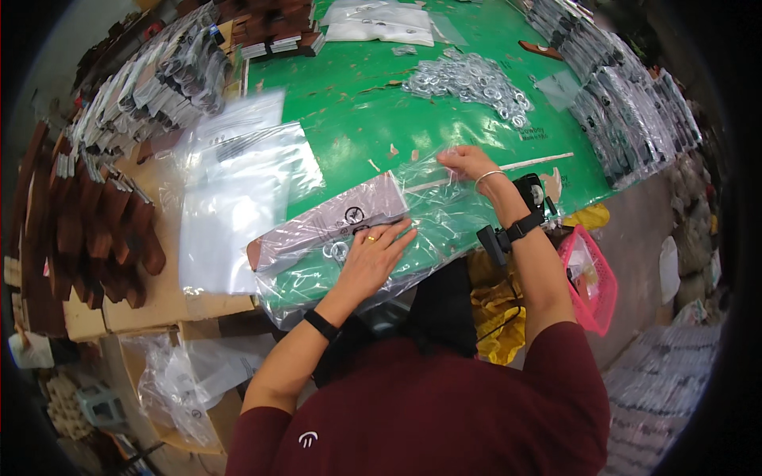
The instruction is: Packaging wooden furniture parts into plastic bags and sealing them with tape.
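The long, flat, tapered mauve-brown panel point(317, 226) lies by the near edge of the green tabletop point(333, 111), left of centre. The left hand point(371, 255) rests palm-down at the panel's near side, fingers extended and slightly spread, gripping nothing visible. Beyond the panel's wide end, the right hand point(470, 165) pinches clear plastic film point(436, 208) between thumb and fingers. The panel's narrow left end shows a reddish-brown tip; pale rings point(340, 251) sit beside it under film. Markings: a dark, barred circular symbol point(354, 215); adjacent small print is illegible.
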`<state>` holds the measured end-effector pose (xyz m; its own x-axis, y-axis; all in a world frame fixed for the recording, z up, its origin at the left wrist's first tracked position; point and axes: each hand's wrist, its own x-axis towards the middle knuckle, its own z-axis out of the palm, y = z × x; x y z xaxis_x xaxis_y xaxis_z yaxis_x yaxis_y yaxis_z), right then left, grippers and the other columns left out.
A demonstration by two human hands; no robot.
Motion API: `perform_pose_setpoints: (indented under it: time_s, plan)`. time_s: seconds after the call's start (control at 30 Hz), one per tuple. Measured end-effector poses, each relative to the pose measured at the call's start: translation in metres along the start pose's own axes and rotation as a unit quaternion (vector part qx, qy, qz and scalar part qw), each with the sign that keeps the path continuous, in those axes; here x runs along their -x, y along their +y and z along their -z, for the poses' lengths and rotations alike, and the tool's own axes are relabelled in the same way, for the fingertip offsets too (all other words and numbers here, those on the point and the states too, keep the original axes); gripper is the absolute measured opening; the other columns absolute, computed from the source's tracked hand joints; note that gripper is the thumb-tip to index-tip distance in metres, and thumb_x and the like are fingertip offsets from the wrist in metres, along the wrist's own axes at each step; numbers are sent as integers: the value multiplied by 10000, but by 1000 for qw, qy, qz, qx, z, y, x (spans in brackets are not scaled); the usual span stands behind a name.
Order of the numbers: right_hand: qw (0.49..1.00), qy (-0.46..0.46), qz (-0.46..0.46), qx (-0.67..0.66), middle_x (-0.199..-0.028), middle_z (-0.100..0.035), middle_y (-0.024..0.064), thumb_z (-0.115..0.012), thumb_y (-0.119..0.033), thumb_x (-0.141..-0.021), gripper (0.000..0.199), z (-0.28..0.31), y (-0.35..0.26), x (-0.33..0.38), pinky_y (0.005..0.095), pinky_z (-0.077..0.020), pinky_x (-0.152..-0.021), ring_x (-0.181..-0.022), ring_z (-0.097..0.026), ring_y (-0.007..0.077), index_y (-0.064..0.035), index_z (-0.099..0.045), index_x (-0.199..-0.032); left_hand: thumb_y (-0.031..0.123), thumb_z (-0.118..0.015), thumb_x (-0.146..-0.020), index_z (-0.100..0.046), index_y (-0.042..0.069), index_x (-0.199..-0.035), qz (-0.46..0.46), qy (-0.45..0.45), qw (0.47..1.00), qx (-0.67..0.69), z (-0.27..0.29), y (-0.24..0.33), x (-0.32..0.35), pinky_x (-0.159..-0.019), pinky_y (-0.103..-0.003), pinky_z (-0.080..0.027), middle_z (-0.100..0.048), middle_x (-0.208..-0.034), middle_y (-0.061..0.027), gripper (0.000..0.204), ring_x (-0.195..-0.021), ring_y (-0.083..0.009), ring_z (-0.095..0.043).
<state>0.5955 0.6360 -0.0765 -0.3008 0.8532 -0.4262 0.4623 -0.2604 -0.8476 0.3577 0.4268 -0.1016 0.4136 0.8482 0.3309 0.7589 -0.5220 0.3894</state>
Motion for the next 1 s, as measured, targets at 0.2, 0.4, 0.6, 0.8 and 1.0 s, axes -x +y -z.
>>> perform_pose_setpoints:
  time_s: [0.2,0.4,0.6,0.8,1.0]
  plan:
    - [989,7,116,-90,-850,-668,7,-752,-238,-851,259,-7,-33,27,250,-466,-704,-768,-597,104,-32,-711,-1004,153,-611,-903,-536,174,-1403,0,-4,1000,27,-6,-5,2,-996,-402,-368,-485,-1464,0,506,-1197,-210,-502]
    - [979,-45,165,-114,-842,-664,-11,-744,-201,-865,191,-104,-71,62,252,-501,-685,-763,-603,64,-45,-700,-967,176,-632,-892,-536,179,-1395,13,-4,1000,26,-10,-12,6,-988,-412,-375,-504,-1440,-17,512,-1178,-220,-511]
    - [935,180,275,131,-797,-681,76,-738,-156,-832,206,-179,-45,70,308,-504,-585,-653,-624,133,3,-677,-948,203,-606,-913,-513,98,-1391,3,-103,995,-3,-26,-23,2,-1064,-484,-350,-501,-1432,-117,498,-1282,-316,-469]
    - [896,208,335,203,-941,-672,157,-688,-88,-829,211,-202,-34,73,391,-516,-741,-827,-660,301,-4,-659,-1021,220,-591,-923,-478,30,-1385,-36,101,991,85,-47,-40,4,-1159,-487,-285,-461,-1451,-205,512,-1380,-397,-369]
    - [856,217,393,258,-928,-565,180,-646,11,-800,308,-218,-36,84,464,-467,-795,-901,-567,376,-4,-619,-1106,136,-560,-893,-527,37,-1353,37,13,956,292,-28,-26,17,-1148,-485,-320,-510,-1420,-183,471,-1379,-361,-404]
